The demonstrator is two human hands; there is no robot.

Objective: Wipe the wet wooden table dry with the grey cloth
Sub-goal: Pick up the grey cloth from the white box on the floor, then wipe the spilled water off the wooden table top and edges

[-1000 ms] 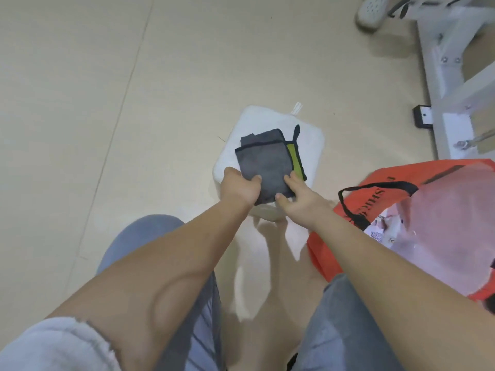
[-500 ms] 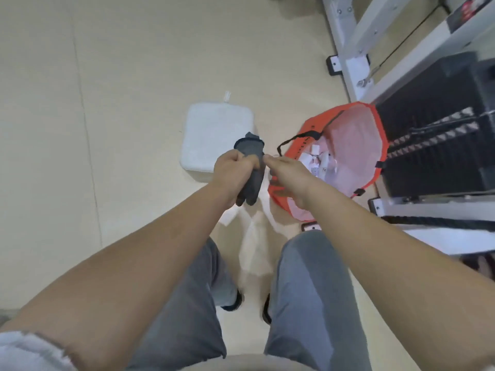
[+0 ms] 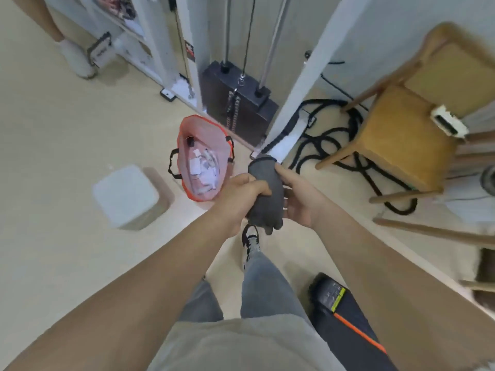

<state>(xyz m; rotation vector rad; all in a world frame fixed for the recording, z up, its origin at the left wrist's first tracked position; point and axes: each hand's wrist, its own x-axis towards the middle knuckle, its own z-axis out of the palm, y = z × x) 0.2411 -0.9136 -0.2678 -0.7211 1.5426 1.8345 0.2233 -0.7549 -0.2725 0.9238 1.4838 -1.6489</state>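
I am standing and looking down at my own two bare forearms, which reach forward and meet in the middle of the view. My left hand (image 3: 242, 195) is closed in a fist around the grey cloth (image 3: 266, 192), gripping it about halfway along its length. The cloth is bunched into a soft, upright roll, held in the air above the pale floor (image 3: 53, 236), with its top end poking up past my knuckles and its bottom end hanging loose below them. My right hand (image 3: 301, 199) is partly open, palm toward the cloth, with the thumb pressed against the cloth's upper right side and the fingers spread loosely behind it.

Below my hands I see my grey trouser legs and one black and white shoe (image 3: 250, 241) on the floor. To the far left of my hands sits an orange mesh bag (image 3: 205, 156) with black handles, holding white scraps. Further left is a white square stool (image 3: 126, 195). Beyond the bag rises a white metal exercise frame (image 3: 302, 84) with a black weight stack (image 3: 238, 103) and cables. On the right, a wooden chair (image 3: 401, 135) with a mustard seat stands over a coiled black rope (image 3: 329, 140). Near my right leg lies a black bag (image 3: 345, 317) with an orange stripe.
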